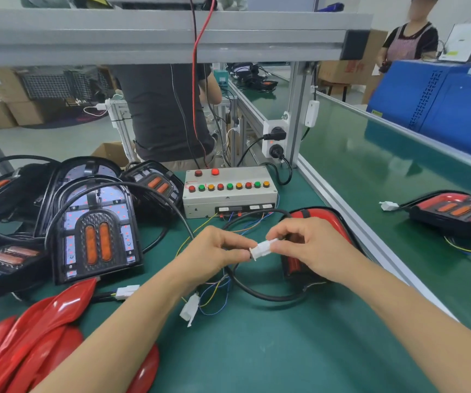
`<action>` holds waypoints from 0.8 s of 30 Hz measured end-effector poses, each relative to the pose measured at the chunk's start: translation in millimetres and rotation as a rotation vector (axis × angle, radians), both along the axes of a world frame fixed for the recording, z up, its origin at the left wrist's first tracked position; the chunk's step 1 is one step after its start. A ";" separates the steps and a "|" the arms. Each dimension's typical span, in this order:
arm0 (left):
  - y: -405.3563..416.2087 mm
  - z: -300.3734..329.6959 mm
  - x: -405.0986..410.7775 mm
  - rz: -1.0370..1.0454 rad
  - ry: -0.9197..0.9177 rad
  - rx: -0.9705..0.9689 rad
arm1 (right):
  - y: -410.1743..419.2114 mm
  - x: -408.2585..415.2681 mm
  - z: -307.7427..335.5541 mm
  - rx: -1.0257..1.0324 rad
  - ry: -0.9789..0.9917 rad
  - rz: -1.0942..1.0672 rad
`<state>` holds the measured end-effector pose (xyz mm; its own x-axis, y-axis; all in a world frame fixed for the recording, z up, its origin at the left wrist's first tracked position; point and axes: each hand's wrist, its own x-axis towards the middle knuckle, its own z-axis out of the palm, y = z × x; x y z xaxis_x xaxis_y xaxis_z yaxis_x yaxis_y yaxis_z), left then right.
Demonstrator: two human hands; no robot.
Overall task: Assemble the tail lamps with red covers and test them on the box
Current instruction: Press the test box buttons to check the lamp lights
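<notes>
Both hands, left (214, 251) and right (311, 248), pinch the white plastic connector (262, 249) together; red-covered lamp (318, 222) assembled, grey box (230, 191) test pending, more uncovered.

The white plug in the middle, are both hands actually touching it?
Touching. The head view shows the left hand and right hand each pinching an end of the white plug with their fingertips.

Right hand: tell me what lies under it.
Under the right hand lies a red-covered lamp on the green mat, its black cable looping out. The hand covers the lamp's middle.
</notes>
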<state>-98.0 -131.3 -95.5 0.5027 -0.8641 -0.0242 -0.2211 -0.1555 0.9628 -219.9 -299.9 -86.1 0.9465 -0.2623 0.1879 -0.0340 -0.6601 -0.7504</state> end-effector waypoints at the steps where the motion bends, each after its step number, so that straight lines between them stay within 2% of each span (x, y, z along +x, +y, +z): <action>1: -1.5 -0.4 -0.4 0.002 -0.006 -0.001 | -0.8 0.6 -0.6 0.001 0.009 0.008; 5: -6.0 -3.9 1.3 0.072 0.076 -0.105 | -3.2 4.7 -1.7 0.160 0.003 0.035; 8: -7.5 -9.2 1.1 0.118 0.064 -0.158 | -4.0 8.1 -0.7 0.190 0.007 0.033; 13: -9.9 -12.9 1.2 0.144 -0.043 -0.056 | -1.2 9.7 2.3 -0.109 0.104 -0.036; 16: -12.5 -11.3 4.5 0.125 -0.227 0.122 | -10.8 -3.8 10.2 -0.296 0.036 -0.238; 19: -13.1 -14.7 5.1 0.124 -0.427 0.253 | -33.5 -31.9 15.9 -0.310 0.011 -0.604; 20: -13.6 -15.8 4.0 0.111 -0.480 0.272 | -39.4 -41.0 14.1 -0.206 0.080 -0.689; 21: -14.3 -16.7 2.2 0.091 -0.532 0.290 | -42.6 -47.8 10.2 -0.018 0.164 -0.723; 24: -17.1 -17.2 -2.0 0.065 -0.648 0.319 | -38.7 -55.4 -8.9 0.695 0.278 -0.515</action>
<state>-100.0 -148.4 -112.7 0.5515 -0.8327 0.0501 -0.7129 -0.4393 0.5466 -275.3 -338.6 -95.0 0.6680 -0.6348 -0.3883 -0.4390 0.0852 -0.8945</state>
